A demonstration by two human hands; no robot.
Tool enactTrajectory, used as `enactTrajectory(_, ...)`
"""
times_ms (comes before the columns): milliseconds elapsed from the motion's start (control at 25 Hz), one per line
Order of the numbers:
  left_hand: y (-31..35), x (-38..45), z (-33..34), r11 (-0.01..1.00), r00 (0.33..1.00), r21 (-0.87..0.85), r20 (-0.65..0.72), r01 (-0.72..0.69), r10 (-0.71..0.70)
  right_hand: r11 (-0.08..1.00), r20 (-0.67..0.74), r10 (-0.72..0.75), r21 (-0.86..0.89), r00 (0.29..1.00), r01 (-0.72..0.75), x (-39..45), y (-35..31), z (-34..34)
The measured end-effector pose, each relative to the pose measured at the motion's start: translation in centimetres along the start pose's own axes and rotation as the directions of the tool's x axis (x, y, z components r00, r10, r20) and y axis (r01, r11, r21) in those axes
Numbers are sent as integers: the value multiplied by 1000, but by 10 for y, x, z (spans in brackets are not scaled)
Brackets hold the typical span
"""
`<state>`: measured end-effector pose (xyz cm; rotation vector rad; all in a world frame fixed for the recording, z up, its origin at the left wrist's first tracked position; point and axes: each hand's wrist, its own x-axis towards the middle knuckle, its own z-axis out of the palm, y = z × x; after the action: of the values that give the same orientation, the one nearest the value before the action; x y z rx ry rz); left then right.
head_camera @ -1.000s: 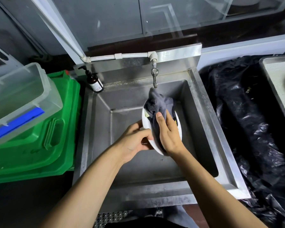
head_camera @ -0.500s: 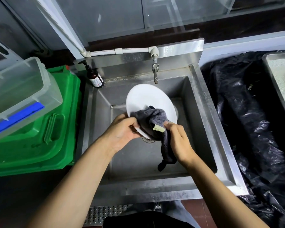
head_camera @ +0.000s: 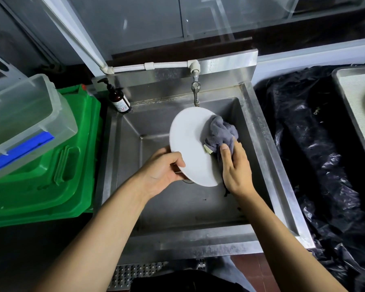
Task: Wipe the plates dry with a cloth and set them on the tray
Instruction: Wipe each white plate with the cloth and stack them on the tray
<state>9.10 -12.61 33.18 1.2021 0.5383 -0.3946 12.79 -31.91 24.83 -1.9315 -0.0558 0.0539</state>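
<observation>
White plate (head_camera: 190,144), tilted over sink (head_camera: 268,165) | I judge it rigid, breakable, slick if wet | left hand (head_camera: 162,171) grips rim at 7 o'clock | right hand (head_camera: 235,167) holds soft grey cloth (head_camera: 221,133) at 3 o'clock | tray (head_camera: 354,98) far right.

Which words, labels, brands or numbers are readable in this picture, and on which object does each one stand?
No text here can be read.
Pump bottle: its white label carries print, too small and blurred to read.
Grey cloth: a small pale tag at its lower edge, with no legible writing.
White plate, sink, green crate: no markings visible.
</observation>
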Motion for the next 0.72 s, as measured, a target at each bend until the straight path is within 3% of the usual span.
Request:
enactTrajectory(80, -2, 0, 4, 1000, 1000, 8, 10, -4, 4, 996, 65, 33, -86, 997, -28, 9, -11, 4)
enactTrajectory(160, -8, 0, 8, 1000, 1000, 29, 13, 5, -6, 998, 126, 25, -64, 992, -17, 6, -28, 15)
enactTrajectory(280, -19, -1, 8, 999, 999, 32, 2, 39, -40, 970, 229, -209, -76, 951, 231, -9, -47, 36)
enactTrajectory(360, -25, -1, 3, 998, 999, 27, -2, 48, -48, 948, 273, -268, -94, 924, 303, -6, -42, 36)
enactTrajectory(480, -26, -5, -3, 999, 999, -4, -20, 41, -41, 977, 185, -105, -164, 977, 135, 9, -24, 25)
enactTrajectory(560, -24, -5, -2, 999, 999, 1, -24, 41, -41, 992, 148, -18, -122, 989, 36, 9, -19, 26)
enactTrajectory(720, -18, -4, 0, 997, 999, 71, -20, 27, -25, 982, 231, -182, -7, 956, 189, -6, -23, 44)
